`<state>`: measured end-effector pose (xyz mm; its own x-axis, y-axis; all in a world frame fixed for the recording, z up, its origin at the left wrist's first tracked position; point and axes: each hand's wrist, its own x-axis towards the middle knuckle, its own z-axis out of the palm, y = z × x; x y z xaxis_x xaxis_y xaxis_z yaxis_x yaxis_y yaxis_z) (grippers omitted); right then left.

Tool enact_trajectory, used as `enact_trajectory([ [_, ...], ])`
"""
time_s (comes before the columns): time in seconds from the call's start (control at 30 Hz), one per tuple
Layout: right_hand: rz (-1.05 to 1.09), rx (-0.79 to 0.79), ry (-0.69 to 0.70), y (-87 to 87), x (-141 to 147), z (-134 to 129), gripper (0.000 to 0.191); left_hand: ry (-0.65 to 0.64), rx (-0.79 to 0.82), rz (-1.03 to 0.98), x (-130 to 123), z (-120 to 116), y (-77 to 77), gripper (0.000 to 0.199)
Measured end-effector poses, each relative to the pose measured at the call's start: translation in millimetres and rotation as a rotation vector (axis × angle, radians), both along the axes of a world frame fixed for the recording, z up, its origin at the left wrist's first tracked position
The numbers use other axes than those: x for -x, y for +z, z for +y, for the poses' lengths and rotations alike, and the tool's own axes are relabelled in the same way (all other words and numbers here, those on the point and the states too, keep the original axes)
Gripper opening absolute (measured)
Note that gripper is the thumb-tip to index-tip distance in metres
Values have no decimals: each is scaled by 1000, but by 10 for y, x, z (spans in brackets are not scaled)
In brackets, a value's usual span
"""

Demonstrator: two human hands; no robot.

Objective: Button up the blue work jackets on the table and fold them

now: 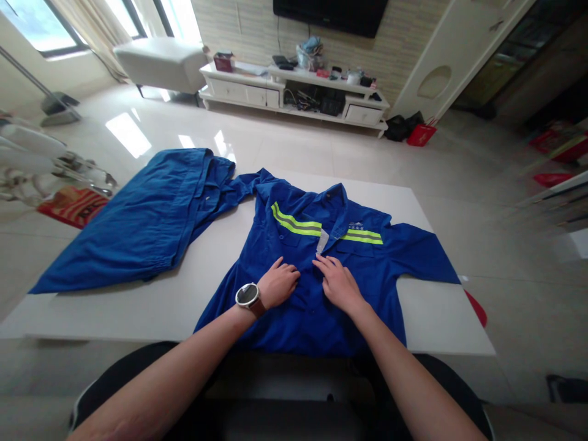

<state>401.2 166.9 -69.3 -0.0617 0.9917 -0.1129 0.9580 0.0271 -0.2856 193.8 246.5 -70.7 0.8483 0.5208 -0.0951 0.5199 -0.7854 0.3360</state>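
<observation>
A blue work jacket [312,318] with yellow-green and grey reflective strips lies spread on the white table, its collar away from me and its sleeves out to the sides. My left hand [279,285], below a wrist watch [248,296], rests on the jacket's front with fingers slightly bent and apart. Beside it, my right hand [339,283] lies on the front near the button placket [323,241], fingers stretched out and touching the cloth. Neither hand visibly grips the fabric. Another blue garment [138,214] lies folded to the left, touching the jacket's sleeve.
The white table [441,312] bears both garments, and the jacket's hem reaches its near edge. A red bag [73,205] is beyond the table's left side. Across the floor stand a white TV cabinet [239,92] with clutter on it and a pale bench [160,64].
</observation>
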Motion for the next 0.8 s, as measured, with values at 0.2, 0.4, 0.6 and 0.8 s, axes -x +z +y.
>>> enact_trajectory([
  [0.2,-21,97,7,22,-40,-23,55,71,-21,15,-86,46,5,36],
  [0.4,-19,124,8,72,-30,-33,50,57,0,43,-169,13,-62,16],
  [0.6,-7,99,-23,132,-37,1,27,30,53,28,-283,-74,-124,12],
  [0.8,103,40,-37,164,-60,8,22,59,103,-50,-322,-144,-141,11],
])
